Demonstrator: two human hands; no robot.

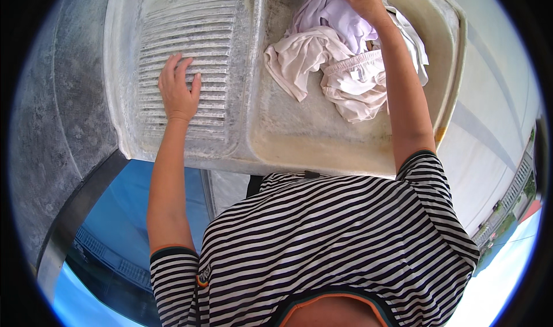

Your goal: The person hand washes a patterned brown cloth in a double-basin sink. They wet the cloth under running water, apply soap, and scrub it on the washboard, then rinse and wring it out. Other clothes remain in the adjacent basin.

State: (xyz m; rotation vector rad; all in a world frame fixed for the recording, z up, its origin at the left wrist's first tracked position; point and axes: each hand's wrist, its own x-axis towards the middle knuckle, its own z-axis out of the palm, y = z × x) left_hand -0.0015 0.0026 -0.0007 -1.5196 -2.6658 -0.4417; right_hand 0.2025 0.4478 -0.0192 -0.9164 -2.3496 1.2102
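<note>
My left hand (180, 92) rests over the ribbed washboard (193, 27) on the left side of the stone laundry sink, its fingers spread and holding nothing. In the basin (305, 137) to the right lies a loose heap of clothes. At the heap's far side my right hand (364, 3) grips a lavender garment (344, 23), its fingertips partly hidden in the folds. Nearer me are a crumpled pale pink cloth (308, 51) and a cream garment with a gathered elastic waistband (358, 91). A white cloth (413, 43) shows beyond my right forearm.
A raised divider (252, 79) separates the washboard from the basin. The sink's front rim (276, 164) runs close to my waist. On the left is a dark grey slab (69, 79), and a pale surface (489, 79) extends past the basin's right edge.
</note>
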